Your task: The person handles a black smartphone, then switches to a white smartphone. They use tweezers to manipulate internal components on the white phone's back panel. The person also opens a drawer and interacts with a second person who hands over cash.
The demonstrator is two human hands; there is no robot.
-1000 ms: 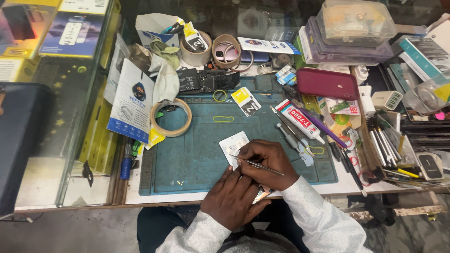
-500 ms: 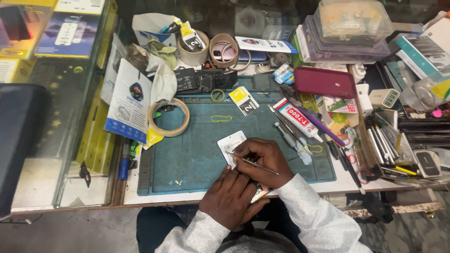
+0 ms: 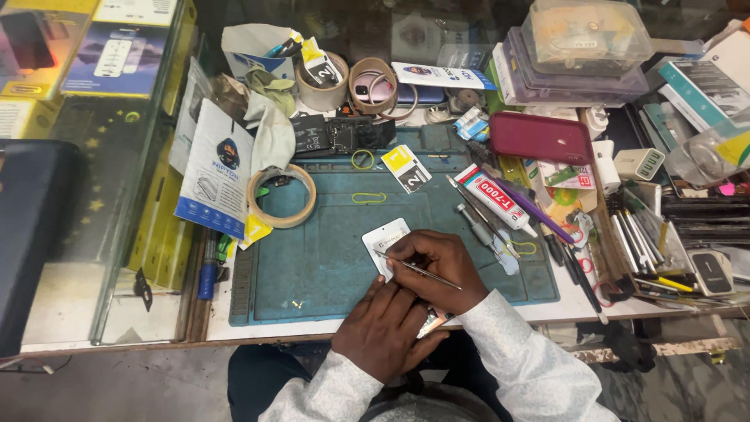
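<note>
One thin metal tool [image 3: 418, 270] pinched in right hand [image 3: 437, 262], tip up-left on white card [image 3: 384, 239]; left hand [image 3: 383, 332] curled, grip unclear.

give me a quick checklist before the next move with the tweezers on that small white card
1. Tweezers gripped: ok, the right hand holds them like a pen.
2. Tip on target: ok, the point sits at the small white card.
3. Card on the work surface: ok, it lies on the blue-green mat, near the front edge.
4. Left hand steadying: cannot tell, it sits below the right hand over something at the table edge, mostly hidden.
5. Room around the card: ok, the tape roll and glue tube lie apart from it.
6. What is on the card: cannot tell, too small to see.
</note>
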